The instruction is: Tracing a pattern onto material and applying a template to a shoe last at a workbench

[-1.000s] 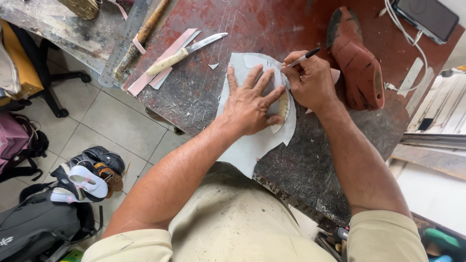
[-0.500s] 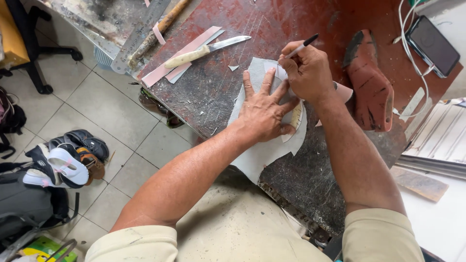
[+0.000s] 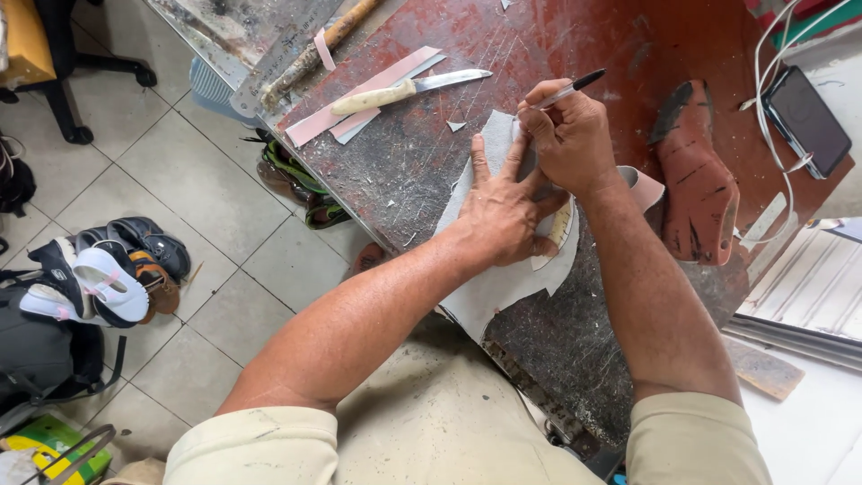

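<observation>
Head view: left hand (image 3: 505,208) spread flat, pinning pale template (image 3: 561,232) onto grey leather sheet (image 3: 503,283) at table (image 3: 431,153) edge. Right hand (image 3: 567,135) closed on pen (image 3: 566,92), tip apparently at sheet's upper edge (contact hidden). Advise firm downward pressure, pen tight against template. Knife (image 3: 404,90) lies apart.

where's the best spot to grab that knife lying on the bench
Take the knife by its pale handle, the thicker end that lies toward the bench edge, with the bare blade pointing away toward the middle. Coming from the handle's end, or from above it, probably keeps fingers off the steel. It lies flat across the pink strips, apart from both hands, so nothing blocks the way.
</observation>
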